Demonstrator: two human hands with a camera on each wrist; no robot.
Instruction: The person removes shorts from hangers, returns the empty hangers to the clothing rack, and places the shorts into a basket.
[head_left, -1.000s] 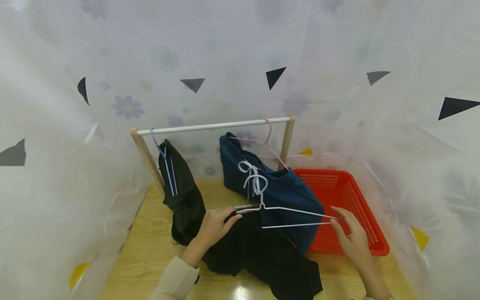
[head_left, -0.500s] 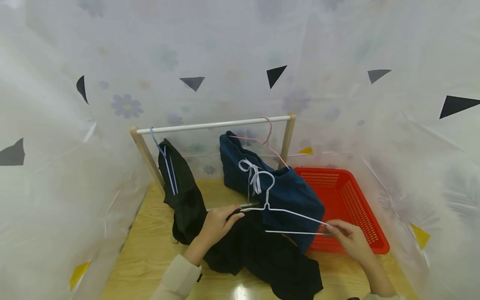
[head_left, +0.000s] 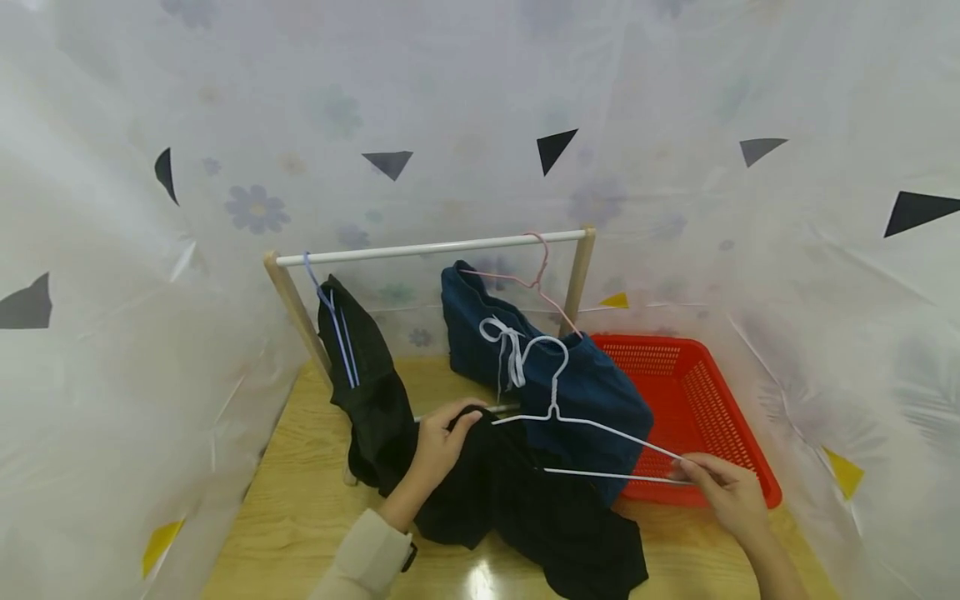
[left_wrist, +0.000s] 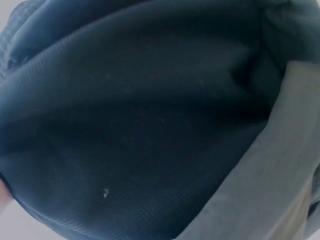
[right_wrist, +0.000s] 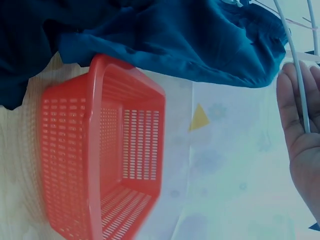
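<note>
My right hand (head_left: 727,492) pinches the right corner of a white wire hanger (head_left: 600,426), its hook pointing up. In the right wrist view, the hanger wire (right_wrist: 297,75) crosses the fingers of that hand. My left hand (head_left: 438,446) grips the upper edge of a black garment (head_left: 525,500) between thumb and fingers. The hanger's left part disappears at the garment's edge beside the left thumb, and the bottom bar also ends in the black cloth. Dark cloth (left_wrist: 125,125) fills most of the left wrist view, with a pale sleeve (left_wrist: 260,175) at the right.
Behind the hands stands a rack with a white rail (head_left: 427,249). Dark blue shorts (head_left: 607,392) with a white drawstring hang from it on a pink hanger (head_left: 504,277). Further left, another black garment (head_left: 375,400) hangs on a blue hanger (head_left: 342,342). A red basket (head_left: 723,400) stands right.
My right hand has moved right and closer to me, drawing the white hanger along and tilting its right end down. The left hand keeps its grip on the black garment, nearly in place.
</note>
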